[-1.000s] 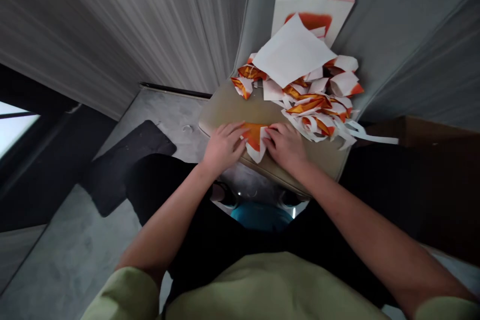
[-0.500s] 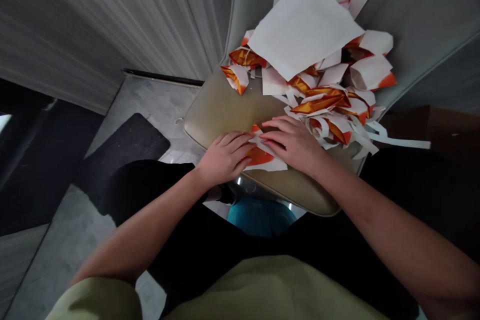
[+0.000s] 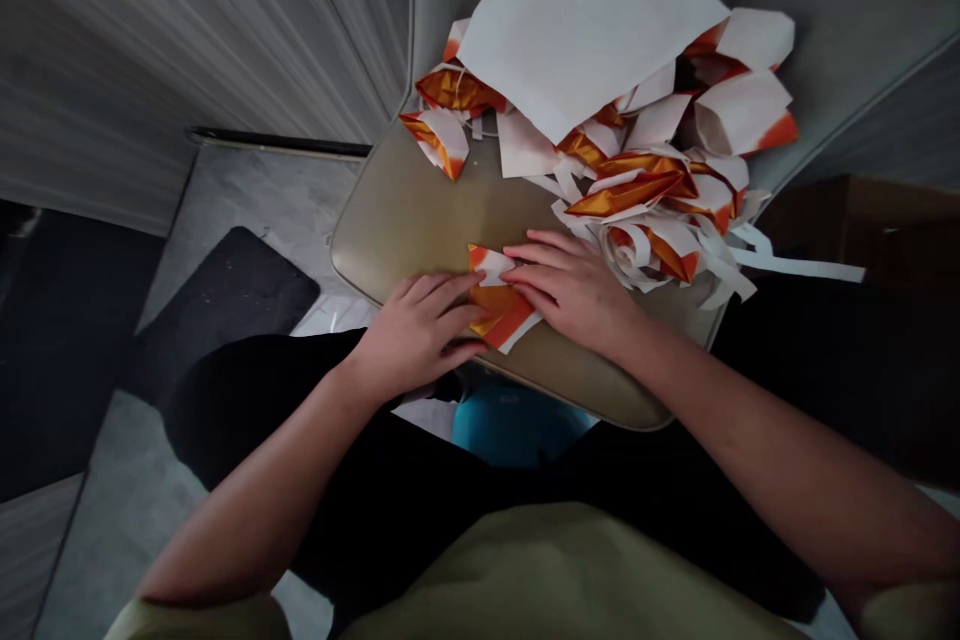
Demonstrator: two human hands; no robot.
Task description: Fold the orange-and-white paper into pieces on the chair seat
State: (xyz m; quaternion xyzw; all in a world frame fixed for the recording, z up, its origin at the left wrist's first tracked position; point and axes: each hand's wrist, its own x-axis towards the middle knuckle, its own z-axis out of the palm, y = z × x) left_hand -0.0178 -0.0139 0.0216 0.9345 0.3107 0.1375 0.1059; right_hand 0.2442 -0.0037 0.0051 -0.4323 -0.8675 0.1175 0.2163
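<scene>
Paper (image 3: 504, 304) lies folded near the front edge of the seat (image 3: 409, 210). The left hand (image 3: 411, 332) and right hand (image 3: 583, 288) are loosely spread, fingertips on it. Risk: uneven pressure could skew the folds; a slip towards the seat's front could drop it.

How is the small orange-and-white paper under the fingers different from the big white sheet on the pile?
The small paper shows orange and white; the white sheet shows plain white. The small paper is folded, while the white sheet is spread open and much larger. The left hand and right hand touch the small paper; neither touches the white sheet. Both look like paper.
</scene>
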